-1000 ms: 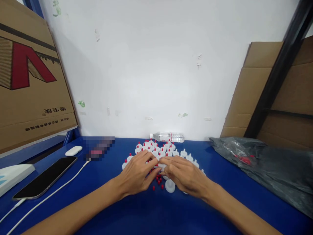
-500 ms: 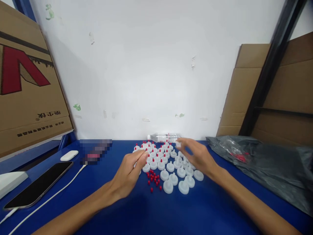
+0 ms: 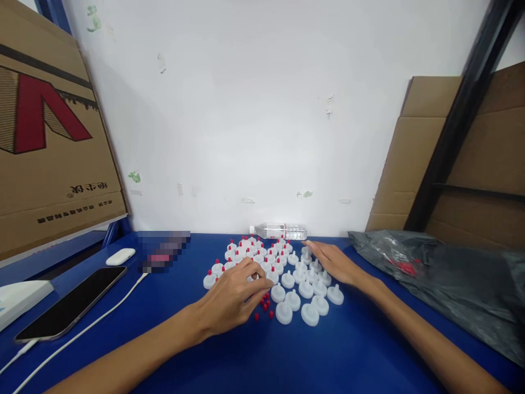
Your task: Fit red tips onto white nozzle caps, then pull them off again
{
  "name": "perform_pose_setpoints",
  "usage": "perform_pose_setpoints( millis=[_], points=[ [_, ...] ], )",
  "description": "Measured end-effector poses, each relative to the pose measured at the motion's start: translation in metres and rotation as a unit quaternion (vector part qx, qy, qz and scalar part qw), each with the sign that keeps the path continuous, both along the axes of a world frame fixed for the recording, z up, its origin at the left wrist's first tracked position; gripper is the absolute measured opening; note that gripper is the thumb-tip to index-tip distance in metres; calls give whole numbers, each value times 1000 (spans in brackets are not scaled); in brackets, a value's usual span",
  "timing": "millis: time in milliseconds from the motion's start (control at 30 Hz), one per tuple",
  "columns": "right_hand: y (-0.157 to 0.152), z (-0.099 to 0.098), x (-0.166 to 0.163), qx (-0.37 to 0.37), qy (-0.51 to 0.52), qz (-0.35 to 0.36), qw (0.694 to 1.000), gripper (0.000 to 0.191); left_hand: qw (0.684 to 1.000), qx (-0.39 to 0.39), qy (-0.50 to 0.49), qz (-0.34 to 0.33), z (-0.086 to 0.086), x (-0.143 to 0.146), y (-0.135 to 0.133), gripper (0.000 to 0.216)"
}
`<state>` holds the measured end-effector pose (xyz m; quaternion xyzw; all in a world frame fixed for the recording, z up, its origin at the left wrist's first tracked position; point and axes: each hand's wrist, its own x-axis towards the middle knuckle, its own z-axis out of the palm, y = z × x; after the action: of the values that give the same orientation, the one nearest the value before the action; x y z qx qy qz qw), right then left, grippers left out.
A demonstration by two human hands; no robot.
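The half-curled left hand point(image 3: 235, 291) has moved over small red plastic caps point(image 3: 266, 304), the right hand point(image 3: 337, 265) straightened beside round white plastic lids point(image 3: 305, 289), any hold unclear.

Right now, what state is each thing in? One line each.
Left hand: fingers bent, grip unclear
Right hand: fingers extended, grip unclear
Red-tipped lids: upright, tips on
Bare lids: upright, no tips
Loose red tips: scattered
Bottle: on its side, capped
Phone: face up, screen dark, plugged in
White case: closed
Plastic bag: crumpled
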<state>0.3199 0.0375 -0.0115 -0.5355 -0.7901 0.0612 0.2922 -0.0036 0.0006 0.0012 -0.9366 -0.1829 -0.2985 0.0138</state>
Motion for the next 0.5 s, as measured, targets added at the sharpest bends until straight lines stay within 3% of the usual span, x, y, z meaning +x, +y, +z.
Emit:
perform_pose_setpoints(
  millis=[133,367,500],
  points=[
    [-2,1,-2,-24,27,40,999,54,1000,-3,-4,-13,0,0,2,20],
    [0,1,-1,48,19,15,999,50,998,-19,38,-52,10,2,-7,14],
    [-2,0,-2,30,3,17,999,50,996,-20,76,-41,13,2,-10,13]
  ],
)
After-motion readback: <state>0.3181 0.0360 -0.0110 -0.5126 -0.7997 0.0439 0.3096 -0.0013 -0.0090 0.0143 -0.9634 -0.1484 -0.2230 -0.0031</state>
